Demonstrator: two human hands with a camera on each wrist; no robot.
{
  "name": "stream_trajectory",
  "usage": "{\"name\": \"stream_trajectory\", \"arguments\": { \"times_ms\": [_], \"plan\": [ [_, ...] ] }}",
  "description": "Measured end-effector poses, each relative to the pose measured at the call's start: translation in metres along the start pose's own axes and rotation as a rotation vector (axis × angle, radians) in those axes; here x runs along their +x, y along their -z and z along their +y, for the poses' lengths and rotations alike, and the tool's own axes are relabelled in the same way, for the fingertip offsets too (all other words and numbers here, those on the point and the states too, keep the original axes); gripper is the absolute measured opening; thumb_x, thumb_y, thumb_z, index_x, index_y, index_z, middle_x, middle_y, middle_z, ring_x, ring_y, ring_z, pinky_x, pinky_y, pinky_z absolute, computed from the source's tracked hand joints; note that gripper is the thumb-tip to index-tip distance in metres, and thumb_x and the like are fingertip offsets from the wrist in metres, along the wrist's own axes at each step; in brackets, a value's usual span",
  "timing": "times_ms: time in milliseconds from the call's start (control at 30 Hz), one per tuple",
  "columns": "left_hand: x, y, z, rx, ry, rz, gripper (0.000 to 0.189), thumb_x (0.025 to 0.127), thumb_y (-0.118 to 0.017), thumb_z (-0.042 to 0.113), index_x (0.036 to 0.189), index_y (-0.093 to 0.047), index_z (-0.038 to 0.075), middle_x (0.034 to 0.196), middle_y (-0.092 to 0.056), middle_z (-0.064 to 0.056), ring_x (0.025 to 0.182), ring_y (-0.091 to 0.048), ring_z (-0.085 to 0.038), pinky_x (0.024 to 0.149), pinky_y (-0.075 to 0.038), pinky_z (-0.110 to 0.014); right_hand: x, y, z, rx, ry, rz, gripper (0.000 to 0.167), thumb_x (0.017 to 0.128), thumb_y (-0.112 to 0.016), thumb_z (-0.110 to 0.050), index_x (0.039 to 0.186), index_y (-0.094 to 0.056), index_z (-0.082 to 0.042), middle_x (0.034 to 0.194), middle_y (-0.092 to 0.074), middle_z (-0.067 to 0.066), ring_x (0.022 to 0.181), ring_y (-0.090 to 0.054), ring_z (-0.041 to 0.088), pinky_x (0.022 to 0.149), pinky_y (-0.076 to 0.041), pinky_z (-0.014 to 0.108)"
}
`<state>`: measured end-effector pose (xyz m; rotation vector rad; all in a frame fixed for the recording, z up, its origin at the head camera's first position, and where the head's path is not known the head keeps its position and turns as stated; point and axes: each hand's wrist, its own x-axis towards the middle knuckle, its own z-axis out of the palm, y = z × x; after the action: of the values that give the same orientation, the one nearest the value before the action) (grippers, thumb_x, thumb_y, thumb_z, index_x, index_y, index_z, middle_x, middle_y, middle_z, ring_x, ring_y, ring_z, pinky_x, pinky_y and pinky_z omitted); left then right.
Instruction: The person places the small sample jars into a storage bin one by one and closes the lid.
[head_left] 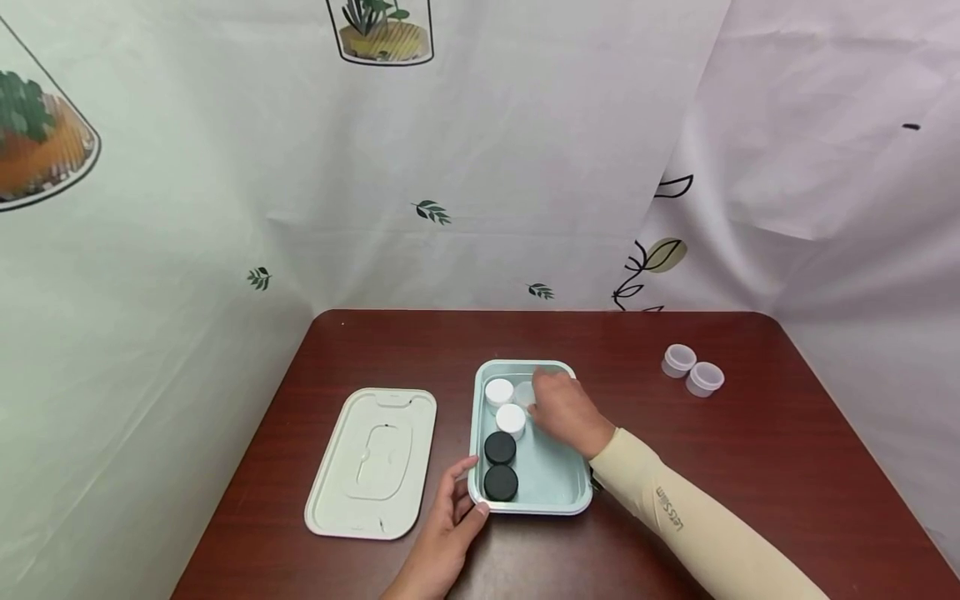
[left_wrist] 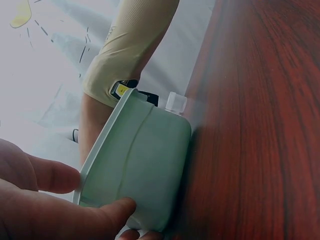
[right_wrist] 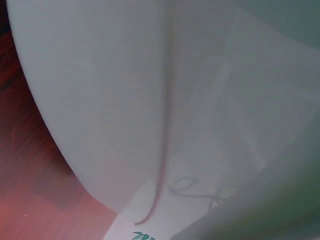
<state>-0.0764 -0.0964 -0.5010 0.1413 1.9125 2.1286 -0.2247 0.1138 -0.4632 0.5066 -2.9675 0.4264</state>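
Observation:
A pale green plastic container (head_left: 551, 475) stands on the table. My left hand (head_left: 446, 533) holds its near left corner, thumb and fingers spread to either side of it, as the left wrist view also shows. My right hand (head_left: 566, 408) reaches over the far right part and grips a translucent small cup (head_left: 524, 395), its fingertips partly hidden. Beside that cup are two white-lidded jars, one farther back (head_left: 498, 392) and one nearer (head_left: 511, 420). Two black-lidded jars, one (head_left: 500, 448) behind the other (head_left: 500, 482), line the left side.
A white container lid (head_left: 371, 458) lies on the table to the left. At the far right stand two translucent lidded cups, one (head_left: 678, 360) beside the other (head_left: 705, 379). Printed cloth (head_left: 480, 167) hangs behind the table (head_left: 750, 483). The right wrist view is blurred.

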Motion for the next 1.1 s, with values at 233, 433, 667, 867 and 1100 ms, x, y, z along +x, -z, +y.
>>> {"name": "stream_trajectory", "arguments": {
  "times_ms": [233, 433, 667, 867, 1100],
  "plan": [
    [0.000, -0.001, 0.000, -0.021, 0.002, -0.005, 0.057, 0.102, -0.055, 0.005, 0.152, -0.027, 0.010, 0.142, -0.040, -0.027, 0.133, -0.044, -0.036, 0.097, -0.041, -0.024, -0.004, 0.005, 0.000, 0.020, 0.020, 0.039, 0.022, 0.081, -0.080, -0.011, 0.087, -0.061, -0.002, 0.063, -0.054, 0.007, 0.062, -0.061, 0.026, 0.052, -0.049, 0.039],
    [0.000, -0.001, -0.001, -0.028, 0.001, -0.005, 0.058, 0.101, -0.055, 0.005, 0.151, -0.027, 0.009, 0.141, -0.040, -0.028, 0.132, -0.044, -0.037, 0.097, -0.042, -0.025, -0.006, 0.023, 0.004, 0.140, -0.032, 0.075, 0.029, 0.085, -0.080, -0.018, 0.105, -0.069, 0.000, 0.087, -0.069, 0.012, 0.078, -0.065, 0.026, 0.065, -0.054, 0.040],
    [0.002, -0.002, -0.001, -0.029, -0.006, -0.004, 0.057, 0.101, -0.055, 0.004, 0.151, -0.028, 0.010, 0.142, -0.039, -0.028, 0.133, -0.044, -0.037, 0.097, -0.042, -0.025, -0.010, 0.045, 0.020, 0.321, -0.065, 0.166, 0.031, 0.086, -0.079, -0.018, 0.111, -0.071, -0.001, 0.101, -0.072, 0.011, 0.089, -0.069, 0.022, 0.073, -0.057, 0.039],
    [0.003, -0.003, 0.000, -0.020, -0.009, -0.004, 0.057, 0.101, -0.055, 0.004, 0.151, -0.027, 0.010, 0.142, -0.040, -0.028, 0.132, -0.044, -0.037, 0.096, -0.042, -0.025, -0.018, 0.058, 0.047, 0.430, -0.141, 0.232, 0.029, 0.089, -0.076, -0.021, 0.114, -0.069, -0.007, 0.105, -0.072, 0.006, 0.090, -0.070, 0.018, 0.076, -0.057, 0.038],
    [0.001, -0.004, 0.003, -0.009, 0.001, -0.011, 0.057, 0.101, -0.055, 0.006, 0.151, -0.026, 0.010, 0.141, -0.039, -0.030, 0.131, -0.045, -0.038, 0.095, -0.042, -0.026, -0.031, 0.065, 0.091, 0.466, -0.224, 0.365, 0.031, 0.091, -0.074, -0.020, 0.117, -0.068, -0.005, 0.106, -0.072, 0.010, 0.091, -0.071, 0.024, 0.074, -0.057, 0.042]
  ]
}}
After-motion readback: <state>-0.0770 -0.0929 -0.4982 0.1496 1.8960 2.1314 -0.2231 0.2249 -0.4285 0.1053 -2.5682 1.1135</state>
